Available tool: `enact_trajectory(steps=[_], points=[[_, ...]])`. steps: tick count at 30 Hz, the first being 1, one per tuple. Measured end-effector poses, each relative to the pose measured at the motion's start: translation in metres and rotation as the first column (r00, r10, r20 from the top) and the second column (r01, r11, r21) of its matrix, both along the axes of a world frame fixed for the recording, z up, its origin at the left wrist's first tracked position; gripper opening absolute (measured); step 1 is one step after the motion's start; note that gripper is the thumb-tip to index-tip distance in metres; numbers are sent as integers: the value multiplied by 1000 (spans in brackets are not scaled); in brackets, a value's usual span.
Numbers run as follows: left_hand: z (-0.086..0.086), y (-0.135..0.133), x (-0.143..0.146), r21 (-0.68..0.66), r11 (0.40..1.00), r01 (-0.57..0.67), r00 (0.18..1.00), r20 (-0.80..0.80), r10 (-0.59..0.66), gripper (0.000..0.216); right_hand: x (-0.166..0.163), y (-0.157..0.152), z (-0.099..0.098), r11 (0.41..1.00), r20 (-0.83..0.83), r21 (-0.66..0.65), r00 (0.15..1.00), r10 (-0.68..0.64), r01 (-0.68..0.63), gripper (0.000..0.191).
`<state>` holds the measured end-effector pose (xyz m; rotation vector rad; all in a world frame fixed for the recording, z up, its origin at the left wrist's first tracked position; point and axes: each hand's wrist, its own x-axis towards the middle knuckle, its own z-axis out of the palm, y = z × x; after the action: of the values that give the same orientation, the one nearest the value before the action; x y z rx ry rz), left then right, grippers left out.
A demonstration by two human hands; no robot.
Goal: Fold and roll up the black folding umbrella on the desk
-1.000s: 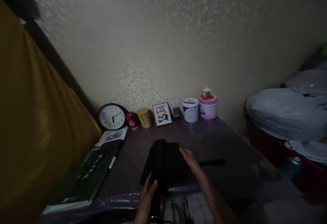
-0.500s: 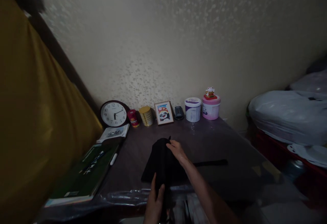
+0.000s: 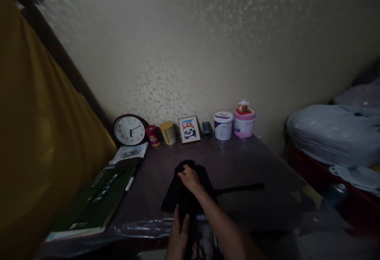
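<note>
A black folded cloth item (image 3: 178, 190) with a long black strap (image 3: 240, 188) lies on the dark table (image 3: 243, 165) near its front edge. My right hand (image 3: 188, 176) reaches across to the far left part of the cloth, fingers curled and pinching the fabric. At the near edge of the cloth my left hand (image 3: 178, 234) rests with its fingers together, pressed on the fabric or gripping it; the dim light hides which.
Along the wall stand a round clock (image 3: 130, 130), a red tin (image 3: 153, 135), a gold can (image 3: 168, 133), a framed panda picture (image 3: 189, 129), a small dark device (image 3: 206, 129), a white tub (image 3: 223, 125) and a pink tub (image 3: 244, 122). Green books (image 3: 95, 200) lie left. A covered bed (image 3: 335, 133) is right.
My right hand has moved from the right side of the black cloth to its far left part and closed on it. The left hand has stayed at the near edge.
</note>
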<state>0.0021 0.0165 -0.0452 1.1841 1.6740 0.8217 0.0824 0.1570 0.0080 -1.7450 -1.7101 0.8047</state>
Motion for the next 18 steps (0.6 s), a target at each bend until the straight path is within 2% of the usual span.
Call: enact_trajectory(steps=[4, 9, 11, 15, 18], points=[[-1, -1, 0, 22, 1000, 12, 999, -36, -12, 70, -4, -4, 2, 1000, 101, -10, 995, -7, 8, 26], [2, -5, 1, 180, 984, 14, 995, -96, 4, 69, -4, -5, 2, 1000, 148, -6, 989, 4, -3, 24], [7, -7, 1, 197, 980, 28, 991, -137, -1, 68, -3, -5, 3, 1000, 155, -5, 988, 7, -6, 26], [22, -12, 2, 94, 982, 166, 959, -246, -139, 67, -3, -5, 5, 1000, 171, -11, 985, 10, -8, 24], [33, -10, 4, 54, 953, 298, 900, -348, -261, 68, -3, -4, 5, 1000, 183, -20, 983, 22, -19, 22]])
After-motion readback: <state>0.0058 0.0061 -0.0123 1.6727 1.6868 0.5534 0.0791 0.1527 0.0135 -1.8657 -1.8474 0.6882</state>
